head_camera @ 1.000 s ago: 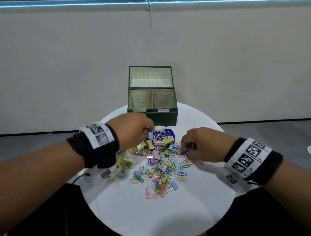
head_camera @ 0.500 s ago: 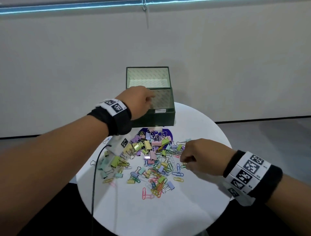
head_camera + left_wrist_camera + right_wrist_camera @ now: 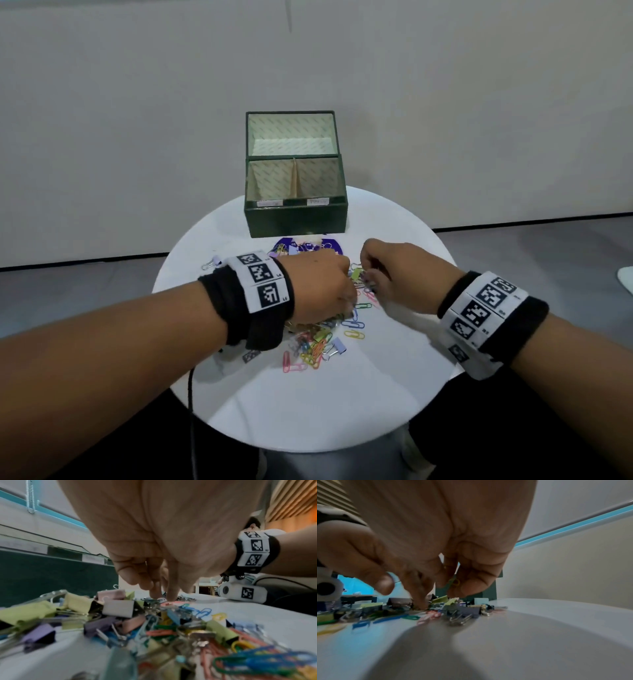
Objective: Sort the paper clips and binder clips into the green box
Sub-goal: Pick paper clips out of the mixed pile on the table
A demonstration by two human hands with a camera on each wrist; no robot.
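Observation:
The green box point(image 3: 298, 219) stands at the far side of the round white table point(image 3: 342, 411), with two labelled front compartments and one behind. In front of it lies a pile of coloured paper clips and binder clips point(image 3: 322, 339). My left hand point(image 3: 163, 595) reaches down into the pile, fingertips bunched on the clips; whether they pinch one is hidden. My right hand point(image 3: 436, 588) is just right of it. Its curled outer fingers hold a few paper clips point(image 3: 455, 582), and its forefinger touches the pile.
A purple disc point(image 3: 284, 245) lies under the far part of the pile. One lilac binder clip point(image 3: 214, 263) sits apart at the left. A black cable point(image 3: 190, 411) hangs from my left wrist over the table's near edge. A wall is close behind the box.
My left hand went from the pile up to the box's front left compartment and has come back down onto the pile. My right hand stayed at the pile's right side.

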